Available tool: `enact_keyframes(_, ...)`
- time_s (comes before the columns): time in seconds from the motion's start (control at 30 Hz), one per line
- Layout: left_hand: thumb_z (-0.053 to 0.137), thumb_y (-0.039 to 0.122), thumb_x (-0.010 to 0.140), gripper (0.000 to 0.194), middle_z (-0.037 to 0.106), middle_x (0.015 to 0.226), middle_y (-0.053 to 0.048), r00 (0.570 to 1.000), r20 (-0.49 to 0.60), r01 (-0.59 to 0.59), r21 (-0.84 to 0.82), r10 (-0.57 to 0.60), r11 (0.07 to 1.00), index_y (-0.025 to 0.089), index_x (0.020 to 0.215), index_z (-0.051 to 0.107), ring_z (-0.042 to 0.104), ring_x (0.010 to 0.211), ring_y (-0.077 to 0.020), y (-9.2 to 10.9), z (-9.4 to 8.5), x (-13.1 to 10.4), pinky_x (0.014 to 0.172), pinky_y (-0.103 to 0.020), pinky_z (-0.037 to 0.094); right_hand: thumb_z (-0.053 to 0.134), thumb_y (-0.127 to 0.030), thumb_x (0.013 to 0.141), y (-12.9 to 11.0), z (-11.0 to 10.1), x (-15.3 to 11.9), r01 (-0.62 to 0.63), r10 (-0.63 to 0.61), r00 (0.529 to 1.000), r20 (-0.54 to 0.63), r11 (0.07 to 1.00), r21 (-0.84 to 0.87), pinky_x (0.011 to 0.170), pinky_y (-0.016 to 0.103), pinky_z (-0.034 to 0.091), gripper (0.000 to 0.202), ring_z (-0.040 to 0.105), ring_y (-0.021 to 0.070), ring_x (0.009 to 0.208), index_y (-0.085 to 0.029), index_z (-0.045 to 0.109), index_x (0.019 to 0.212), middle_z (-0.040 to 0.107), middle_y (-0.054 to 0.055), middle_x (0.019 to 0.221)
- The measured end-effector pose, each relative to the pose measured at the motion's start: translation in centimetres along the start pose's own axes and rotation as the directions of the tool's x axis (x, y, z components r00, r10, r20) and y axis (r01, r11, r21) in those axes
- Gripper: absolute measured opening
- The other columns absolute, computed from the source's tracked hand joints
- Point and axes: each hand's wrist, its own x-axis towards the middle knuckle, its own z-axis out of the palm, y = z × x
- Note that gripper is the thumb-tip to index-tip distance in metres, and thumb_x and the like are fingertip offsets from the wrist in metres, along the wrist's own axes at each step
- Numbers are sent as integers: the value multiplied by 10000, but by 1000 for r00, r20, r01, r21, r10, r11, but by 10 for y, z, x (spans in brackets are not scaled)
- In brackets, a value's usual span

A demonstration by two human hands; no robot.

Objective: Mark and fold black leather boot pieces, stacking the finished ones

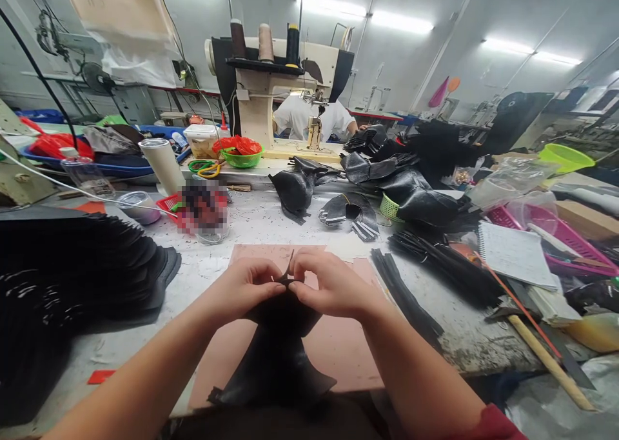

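Both of my hands meet over a pinkish board at the front of the worktable. My left hand pinches the upper edge of a black leather piece between thumb and fingers. Close beside it, my right hand pinches the same edge, thumb tip nearly touching the left thumb. A thin dark strip end sticks up between the fingers; whether it belongs to the leather piece I cannot tell. The lower part of the leather hangs down toward me, flaring out over the board.
A tall stack of black pieces stands at left. Black strips lie at right, near a notebook and a wooden stick. Ahead are a shaped black piece, a sewing machine and a person in white.
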Motion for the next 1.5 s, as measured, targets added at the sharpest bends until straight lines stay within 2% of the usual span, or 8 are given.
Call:
enact_keyframes(0.17,544,333,652,185,407,514,59,1000,-23,-17,52,18,998,151,644,577,342,484,-76,1,1,-1,431,-189,266,511,-116,742,-4,1,0,-22,22,999,45,1000,13,659,248,380,127,491,132,698,-187,447,658,548,-3,727)
enact_keyframes(0.43,506,293,693,194,506,586,33,998,18,-60,84,58,995,146,720,628,402,549,-96,1,1,-6,494,-202,307,494,-188,808,-7,-1,-4,18,-32,993,117,993,115,692,257,398,159,512,136,738,-190,433,661,578,7,783)
enact_keyframes(0.57,502,293,709,216,459,558,45,998,30,-58,86,56,995,145,772,646,369,534,-91,1,0,-9,486,-203,284,514,-160,775,-3,2,-6,-25,18,999,37,980,196,701,262,413,137,548,134,734,-187,467,649,629,13,817)
enact_keyframes(0.73,514,306,697,235,490,594,34,997,58,-44,48,42,998,136,799,640,388,552,-96,1,0,-10,498,-206,304,540,-105,712,-4,7,-6,-64,78,995,-56,974,216,668,256,417,144,567,136,689,-179,489,600,649,11,745)
enact_keyframes(0.97,504,317,701,224,449,551,53,994,107,-35,100,24,994,149,803,613,394,520,-92,2,-1,-9,482,-206,302,540,-120,701,-4,10,-4,-96,104,993,-51,985,140,611,234,395,111,527,121,628,-176,522,607,591,-12,642)
enact_keyframes(1.13,532,313,699,166,529,612,34,988,96,-126,88,117,988,161,695,601,459,610,-109,5,0,-8,580,-217,366,525,-90,685,-8,9,-6,-70,71,997,-39,997,24,601,237,375,125,492,119,633,-179,488,605,537,-19,651)
enact_keyframes(1.3,531,309,687,184,521,590,40,998,58,-30,31,28,999,154,729,620,434,568,-96,5,1,-10,529,-205,345,555,-108,684,-8,3,-9,15,-15,1000,7,999,28,677,256,405,79,510,139,754,-181,523,680,529,9,804)
enact_keyframes(1.5,505,273,697,184,525,596,39,1000,21,-18,123,16,992,154,759,631,443,575,-101,7,2,-13,545,-213,352,560,-95,675,-4,6,-8,-3,3,1000,-3,1000,29,676,273,414,111,522,151,735,-177,504,627,554,17,765)
